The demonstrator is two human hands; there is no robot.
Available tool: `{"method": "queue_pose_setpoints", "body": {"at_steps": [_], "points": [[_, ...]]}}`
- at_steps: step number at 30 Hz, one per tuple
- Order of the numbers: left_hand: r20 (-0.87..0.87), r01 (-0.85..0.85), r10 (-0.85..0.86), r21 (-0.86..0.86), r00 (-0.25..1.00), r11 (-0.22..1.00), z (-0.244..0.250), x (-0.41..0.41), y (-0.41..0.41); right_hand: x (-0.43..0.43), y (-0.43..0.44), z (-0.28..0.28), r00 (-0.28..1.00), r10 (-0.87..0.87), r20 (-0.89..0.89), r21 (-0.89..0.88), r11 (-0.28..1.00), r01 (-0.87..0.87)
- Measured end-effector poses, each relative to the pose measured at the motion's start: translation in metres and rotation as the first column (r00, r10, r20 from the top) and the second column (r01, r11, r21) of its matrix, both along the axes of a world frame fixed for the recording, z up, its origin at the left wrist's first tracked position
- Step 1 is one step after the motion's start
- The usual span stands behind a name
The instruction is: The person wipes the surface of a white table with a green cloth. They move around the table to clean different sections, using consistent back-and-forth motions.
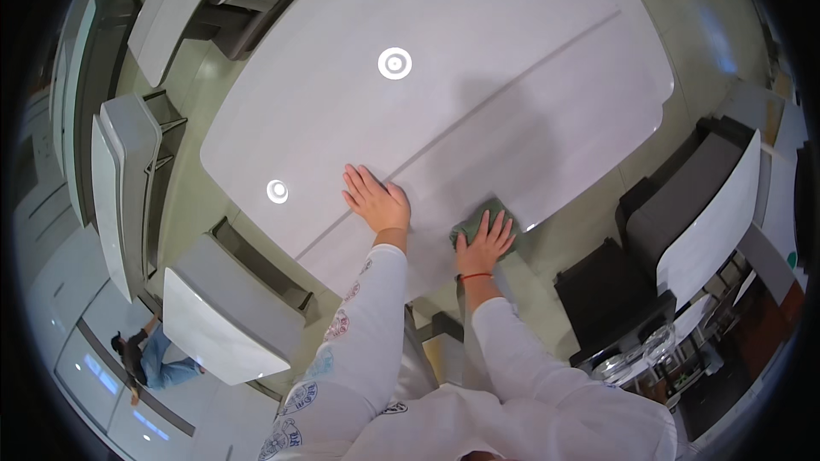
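A large glossy white table top, with a dark seam running diagonally across it, fills the middle of the view. My left hand lies flat on it over the seam, fingers a little spread, with nothing in it. To its right, my right hand rests palm down on a folded green cloth at the near edge of the table. The palm covers part of the cloth. Ceiling lights are reflected in the table's surface.
A grey and white chair stands at the lower left, with more seats and tables beyond. On the right are a dark chair and a grey seat with a white back. A person is far off at the lower left.
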State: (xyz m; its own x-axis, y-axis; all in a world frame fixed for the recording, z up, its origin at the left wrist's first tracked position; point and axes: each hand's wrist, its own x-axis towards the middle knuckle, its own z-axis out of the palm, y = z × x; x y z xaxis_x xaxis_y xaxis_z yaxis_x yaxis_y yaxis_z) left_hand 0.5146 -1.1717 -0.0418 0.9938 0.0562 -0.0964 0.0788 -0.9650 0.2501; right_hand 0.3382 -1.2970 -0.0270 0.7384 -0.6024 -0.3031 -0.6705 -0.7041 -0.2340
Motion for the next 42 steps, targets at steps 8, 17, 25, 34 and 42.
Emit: {"method": "queue_pose_setpoints", "body": {"at_steps": [8,17,25,34,42], "points": [[-0.006,-0.020,0.020,0.001,1.000,1.000,-0.001,-0.002,-0.002,0.132,-0.251,-0.012,0.952,0.295,0.075,-0.198,0.941,-0.276],[0.003,-0.026,0.026,0.015,1.000,1.000,-0.002,-0.003,-0.004,0.253,-0.193,-0.026,0.990,-0.002,0.144,-0.262,0.964,0.040],[0.020,0.000,0.000,-0.001,1.000,1.000,-0.008,-0.002,-0.005,0.252,-0.041,0.006,0.307,0.856,0.416,0.070,0.307,-0.949],[-0.017,-0.008,0.008,-0.023,1.000,1.000,-0.002,0.000,-0.008,0.289,-0.349,-0.030,0.967,0.144,0.208,-0.449,0.893,-0.036],[0.014,-0.015,0.015,0.005,1.000,1.000,-0.001,-0.003,-0.004,0.270,-0.183,-0.034,0.982,-0.004,0.191,-0.332,0.941,0.068]]}}
